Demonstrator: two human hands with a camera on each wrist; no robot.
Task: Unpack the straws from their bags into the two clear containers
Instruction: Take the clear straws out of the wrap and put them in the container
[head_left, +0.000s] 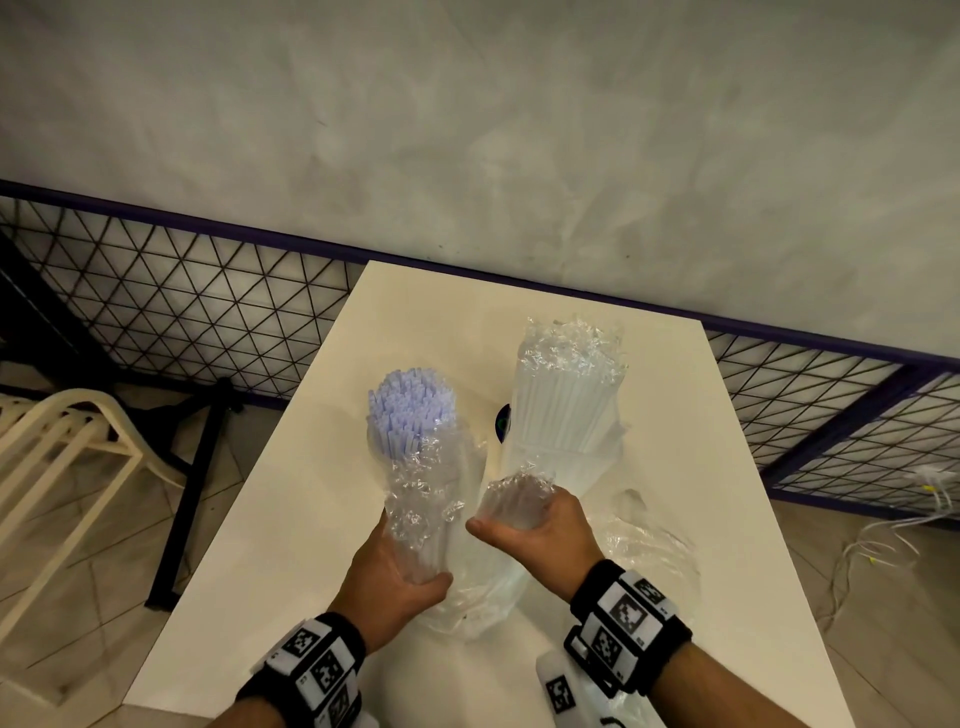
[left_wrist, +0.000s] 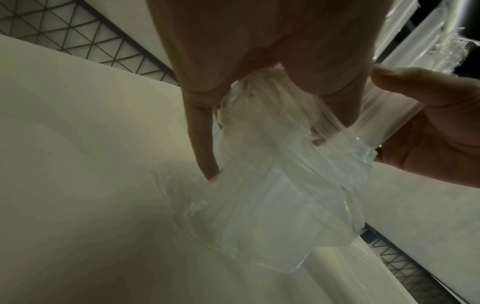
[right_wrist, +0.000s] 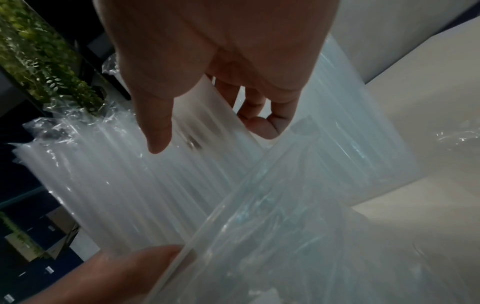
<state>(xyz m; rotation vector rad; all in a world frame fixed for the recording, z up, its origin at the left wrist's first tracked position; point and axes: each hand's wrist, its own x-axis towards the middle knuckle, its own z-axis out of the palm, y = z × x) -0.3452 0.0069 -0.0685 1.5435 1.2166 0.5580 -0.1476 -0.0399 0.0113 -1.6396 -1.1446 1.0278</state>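
Observation:
On the white table (head_left: 311, 519), my left hand (head_left: 410, 566) grips the lower part of a bundle of pale blue straws (head_left: 410, 410). The straws are still partly wrapped in a crinkled clear bag (head_left: 421, 493); their tops stick out bare. My right hand (head_left: 524, 519) pinches a bunched piece of clear plastic just right of that bundle. Behind it stands a bag of translucent white straws (head_left: 566, 410). In the right wrist view a thick clear rim (right_wrist: 233, 197), seemingly a container, runs under the hand (right_wrist: 207, 133). In the left wrist view my fingers (left_wrist: 202, 144) hold the bag (left_wrist: 272, 185).
Loose clear plastic (head_left: 649, 540) lies on the table to the right of my right wrist. A small dark round item (head_left: 503, 422) sits between the two bundles. A cream chair (head_left: 67, 452) stands left, below a mesh fence (head_left: 182, 291). Cables (head_left: 883, 545) lie on the floor at right.

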